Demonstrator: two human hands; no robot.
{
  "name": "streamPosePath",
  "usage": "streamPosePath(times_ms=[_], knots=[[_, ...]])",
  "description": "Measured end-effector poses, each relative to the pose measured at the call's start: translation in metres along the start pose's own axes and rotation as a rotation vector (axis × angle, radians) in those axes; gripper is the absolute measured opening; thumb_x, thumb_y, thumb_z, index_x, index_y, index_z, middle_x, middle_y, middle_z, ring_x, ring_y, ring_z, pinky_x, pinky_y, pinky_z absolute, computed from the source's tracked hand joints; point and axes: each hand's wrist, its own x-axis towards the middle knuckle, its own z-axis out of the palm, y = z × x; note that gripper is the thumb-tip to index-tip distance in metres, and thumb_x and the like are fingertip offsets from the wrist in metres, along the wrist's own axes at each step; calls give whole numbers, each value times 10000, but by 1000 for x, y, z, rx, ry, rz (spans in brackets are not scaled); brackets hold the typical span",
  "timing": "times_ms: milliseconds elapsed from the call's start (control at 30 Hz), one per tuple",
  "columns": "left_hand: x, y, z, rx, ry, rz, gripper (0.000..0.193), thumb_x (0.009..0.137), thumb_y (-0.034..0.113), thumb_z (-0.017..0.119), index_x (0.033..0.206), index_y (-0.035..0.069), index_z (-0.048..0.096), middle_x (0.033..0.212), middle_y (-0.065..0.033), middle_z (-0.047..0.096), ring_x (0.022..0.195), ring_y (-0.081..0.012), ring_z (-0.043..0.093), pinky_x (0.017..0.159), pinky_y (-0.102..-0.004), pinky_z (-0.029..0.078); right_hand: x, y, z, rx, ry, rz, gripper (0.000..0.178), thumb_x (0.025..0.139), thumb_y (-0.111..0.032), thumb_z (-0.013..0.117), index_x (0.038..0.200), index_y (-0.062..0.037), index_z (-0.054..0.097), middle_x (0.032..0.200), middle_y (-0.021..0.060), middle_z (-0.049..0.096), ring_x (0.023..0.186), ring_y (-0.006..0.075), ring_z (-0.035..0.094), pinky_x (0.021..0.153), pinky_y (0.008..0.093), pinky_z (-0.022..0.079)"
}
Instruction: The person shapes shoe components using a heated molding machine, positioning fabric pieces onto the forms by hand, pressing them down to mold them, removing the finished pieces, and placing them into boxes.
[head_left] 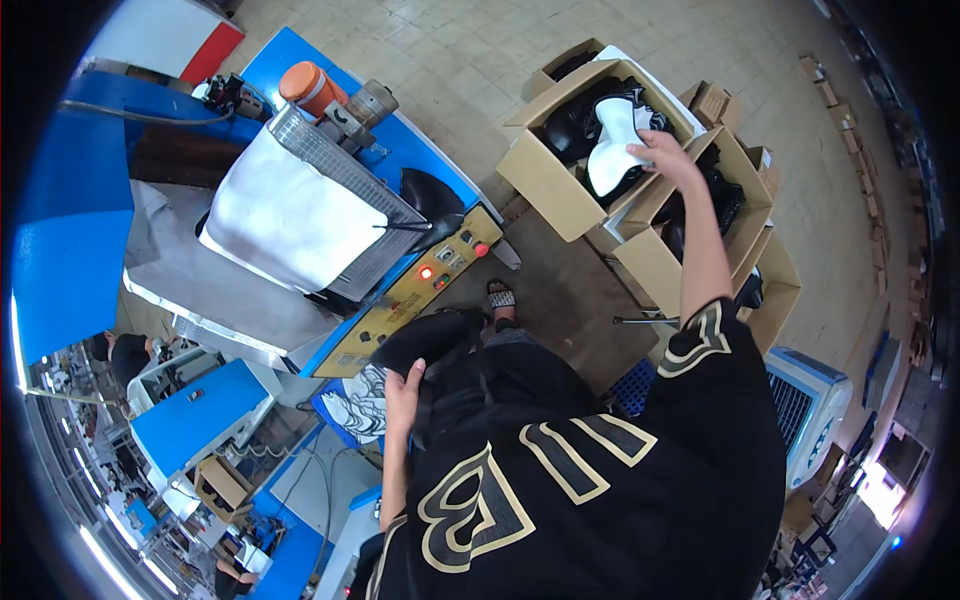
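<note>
My right hand (665,155) reaches to the upper right, its fingers closed on the edge of a smooth white piece (612,165), waisted and curved with a thin dark rim. That piece lies over an open cardboard box (548,188) full of glossy black moulded pieces (568,128). Close to my body, my left hand (403,393) grips a rounded black padded piece (425,338), thumb on top and the other fingers mostly hidden. What kind of article either piece is, I cannot make out.
Left stands a blue machine table with a yellow control panel (385,318), a lit red lamp, white cloth (290,215) over wire mesh, and a black curved piece (432,205). More open boxes (655,268) stand right, near an air cooler (808,410). A blue crate (340,410) sits by my left arm.
</note>
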Motion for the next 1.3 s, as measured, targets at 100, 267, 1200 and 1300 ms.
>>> streamPosePath(times_ms=[100,267,1200,1300], knots=[[5,-8,-1,11,-1,17,487,999,221,590,1366,-68,454,1326,-148,577,1230,-212,524,1077,-317,355,50,12,-45,-98,-42,55,557,820,-238,780,1326,-89,600,1167,47,662,1051,170,609,865,333,500],[2,5,1,-12,28,-19,495,1011,171,557,1420,-61,403,1367,-141,550,1244,-219,519,1096,-321,346,104,55,-101,-415,880,-186,459,784,-193,739,1205,-35,648,1154,179,683,1071,288,653,929,369,497],[-1,6,8,-108,156,-55,321,1007,208,586,1230,-21,561,1080,-81,651,940,-110,551,834,-248,451,64,58,74,-986,976,66,463,865,-303,636,1320,-261,556,1578,147,233,1433,381,235,1082,681,195],[11,7,4,35,199,-16,349,992,253,611,812,-31,515,652,-91,490,682,-99,379,586,-342,384,23,41,140,-319,520,-418,304,909,-357,576,947,-95,724,865,76,724,786,280,687,750,392,529]])
